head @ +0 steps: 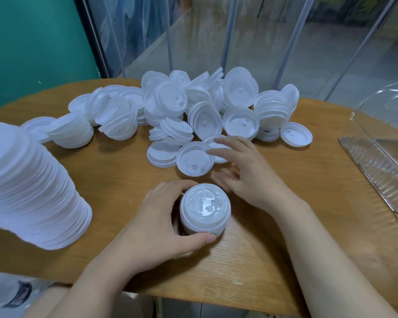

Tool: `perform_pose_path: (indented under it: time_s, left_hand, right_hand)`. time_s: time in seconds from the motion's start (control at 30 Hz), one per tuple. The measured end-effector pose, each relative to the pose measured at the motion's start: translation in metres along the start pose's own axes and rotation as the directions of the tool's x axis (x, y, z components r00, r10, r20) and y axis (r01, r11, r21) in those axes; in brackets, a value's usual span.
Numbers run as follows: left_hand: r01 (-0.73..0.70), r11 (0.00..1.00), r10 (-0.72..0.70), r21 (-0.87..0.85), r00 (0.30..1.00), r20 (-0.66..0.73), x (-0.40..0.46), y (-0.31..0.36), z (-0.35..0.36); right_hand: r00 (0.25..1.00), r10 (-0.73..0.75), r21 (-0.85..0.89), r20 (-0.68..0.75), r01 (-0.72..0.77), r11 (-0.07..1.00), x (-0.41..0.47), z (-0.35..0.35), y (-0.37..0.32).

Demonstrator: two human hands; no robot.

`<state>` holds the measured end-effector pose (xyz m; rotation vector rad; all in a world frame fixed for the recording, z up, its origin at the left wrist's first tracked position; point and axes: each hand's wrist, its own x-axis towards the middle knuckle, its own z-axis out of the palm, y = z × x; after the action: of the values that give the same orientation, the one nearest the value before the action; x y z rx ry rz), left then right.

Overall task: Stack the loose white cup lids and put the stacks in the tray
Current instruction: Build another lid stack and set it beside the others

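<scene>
A short stack of white lids [205, 208] stands on the wooden table [285, 237] near its front edge, with my left hand [161, 223] wrapped around its left and front sides. My right hand [241, 171] hovers just behind it, fingers spread and blurred, holding nothing, its fingertips over a loose upturned lid [193, 158]. A heap of loose white lids [193, 106] spreads across the back of the table. A tall leaning stack of lids [30, 191] stands at the left. The clear plastic tray [381, 157] lies at the right edge.
A teal wall is at the back left. Glass panels with metal frames stand behind the table. The table's curved front edge is close to my body. Bare wood shows between my right forearm and the tray.
</scene>
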<state>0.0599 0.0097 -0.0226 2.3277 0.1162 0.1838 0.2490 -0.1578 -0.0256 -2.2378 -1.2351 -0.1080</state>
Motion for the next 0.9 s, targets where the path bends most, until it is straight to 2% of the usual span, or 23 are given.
perform_pose_path:
  time_s: [0.13, 0.43, 0.5, 0.6, 0.73, 0.8, 0.9]
  left_hand:
    - [0.032, 0.999, -0.032, 0.019, 0.999, -0.008, -0.006, -0.008, -0.011]
    - [0.010, 0.999, -0.011, 0.034, 0.999, 0.035, -0.004, -0.004, -0.018]
    - [0.007, 1.000, -0.008, 0.029, 0.999, 0.034, -0.003, -0.004, -0.018]
    - [0.025, 1.000, -0.025, 0.016, 0.999, 0.031, -0.001, -0.005, -0.016]
    - [0.013, 1.000, -0.014, 0.023, 0.999, 0.033, 0.004, -0.004, -0.010]
    - [-0.002, 0.999, 0.001, 0.035, 0.999, 0.038, 0.007, -0.003, -0.008]
    - [-0.017, 0.999, 0.015, 0.042, 0.999, 0.034, 0.009, -0.003, -0.005]
  right_hand:
    - [0.999, -0.036, -0.021, 0.033, 0.037, 0.999, 0.009, 0.018, 0.002]
    - [0.988, -0.030, -0.024, -0.154, 0.026, 0.999, 0.008, 0.021, 0.004]
    - [0.978, 0.040, 0.108, -0.204, -0.019, 0.994, 0.008, 0.016, -0.001]
    - [0.952, 0.230, 0.399, -0.203, -0.134, 0.907, 0.005, 0.005, -0.009]
    - [0.870, 0.403, 0.576, -0.283, -0.182, 0.797, 0.005, -0.002, 0.000]
    - [0.851, 0.445, 0.587, -0.279, -0.216, 0.781, 0.005, -0.005, 0.002]
    - [0.857, 0.451, 0.470, -0.249, -0.300, 0.830, 0.002, -0.010, 0.007]
